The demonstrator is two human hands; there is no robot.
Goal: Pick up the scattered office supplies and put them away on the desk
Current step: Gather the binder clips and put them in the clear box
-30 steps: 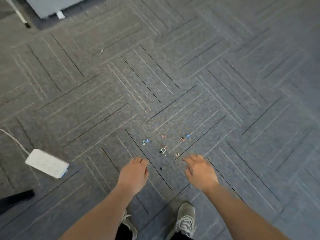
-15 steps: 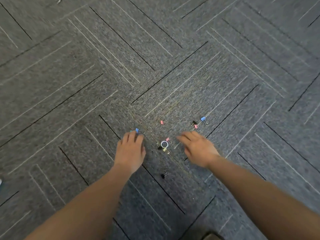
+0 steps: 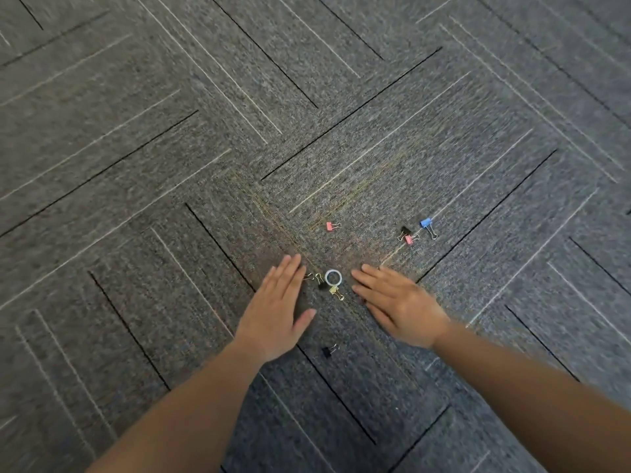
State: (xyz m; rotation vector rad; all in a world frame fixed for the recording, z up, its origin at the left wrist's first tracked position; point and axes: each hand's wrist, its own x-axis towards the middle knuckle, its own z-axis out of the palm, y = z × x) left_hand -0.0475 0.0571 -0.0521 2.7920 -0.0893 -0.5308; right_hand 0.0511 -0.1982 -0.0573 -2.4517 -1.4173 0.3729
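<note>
Small binder clips lie scattered on grey carpet. A pink clip lies furthest ahead. To its right lie a black clip, another pink clip and a blue clip. A white tape ring sits between my hands, with a yellow clip and a black clip touching it. One black clip lies nearer to me. My left hand is flat and open, fingertips beside the ring's cluster. My right hand is open, low over the carpet, just right of the ring.
The floor is grey carpet tile with diagonal light and dark lines. My two bare forearms reach in from the bottom edge. No desk or container is in view.
The view has dropped closer to the floor; the white box and shoes have left the frame. Both hands moved in toward the tape ring; the blue clip by my left fingertips no longer shows.
</note>
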